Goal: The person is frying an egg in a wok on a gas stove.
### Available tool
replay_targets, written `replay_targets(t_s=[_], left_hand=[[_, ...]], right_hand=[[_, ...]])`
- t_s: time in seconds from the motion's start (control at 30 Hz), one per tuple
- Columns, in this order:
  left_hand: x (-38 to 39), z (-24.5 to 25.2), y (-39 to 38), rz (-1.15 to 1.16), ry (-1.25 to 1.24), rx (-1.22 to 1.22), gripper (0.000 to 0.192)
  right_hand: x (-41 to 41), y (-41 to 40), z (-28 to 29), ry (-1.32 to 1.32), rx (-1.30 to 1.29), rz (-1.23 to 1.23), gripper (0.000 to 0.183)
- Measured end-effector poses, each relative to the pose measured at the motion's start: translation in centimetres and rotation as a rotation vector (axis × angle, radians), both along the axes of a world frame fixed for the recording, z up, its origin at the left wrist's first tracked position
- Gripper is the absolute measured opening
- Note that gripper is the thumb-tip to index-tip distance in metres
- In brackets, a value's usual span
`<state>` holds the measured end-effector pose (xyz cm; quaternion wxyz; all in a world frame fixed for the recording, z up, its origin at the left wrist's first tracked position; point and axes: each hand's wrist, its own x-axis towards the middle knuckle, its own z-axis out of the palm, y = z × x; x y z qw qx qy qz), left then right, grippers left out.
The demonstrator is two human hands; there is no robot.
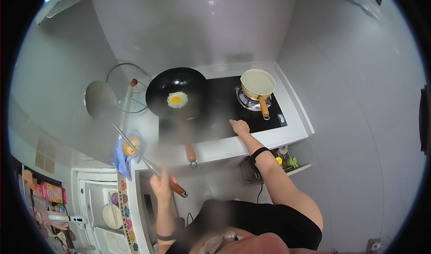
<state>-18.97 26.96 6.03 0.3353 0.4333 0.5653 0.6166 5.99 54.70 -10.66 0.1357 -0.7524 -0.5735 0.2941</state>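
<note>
My left hand [162,186] is closed around the wooden-ended handle of a long metal skimmer [100,100]. Its wide round head is raised to the left of the black wok [181,77], apart from it. In the wok lies a fried egg [177,100] with a whole yellow yolk and set white. At the front of the black gas cooktop [220,102], my right hand [240,127] grips a stove knob, which the fingers mostly hide. Behind that hand a cream saucepan [258,82] with a wooden handle stands on the right burner.
The wok's wooden handle [190,152] juts over the counter's front edge. A glass lid [128,87] leans against the left wall. Near the left counter edge, a yellowish round object [131,146] rests on a blue cloth [121,159]. An open drawer [296,166] holds bottles below my right arm.
</note>
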Motion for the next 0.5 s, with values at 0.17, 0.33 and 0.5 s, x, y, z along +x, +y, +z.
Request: replay_targets(t_s=[0.17, 0.33, 0.5], left_hand=[[-0.6, -0.7, -1.5, -0.01, 0.004, -0.056, 0.031], [-0.9, -1.1, -2.4, 0.137, -0.095, -0.078, 0.033], [-1.8, -2.3, -3.2, 0.191, -0.154, -0.019, 0.028]], right_hand=[[-0.4, 1.1, 0.4, -0.086, -0.134, 0.009, 0.048], [-1.0, 1.9, -1.2, -0.313, 0.086, -0.022, 0.043], [-1.2, 2.1, 0.9, -0.554, 0.046, 0.45, 0.038]])
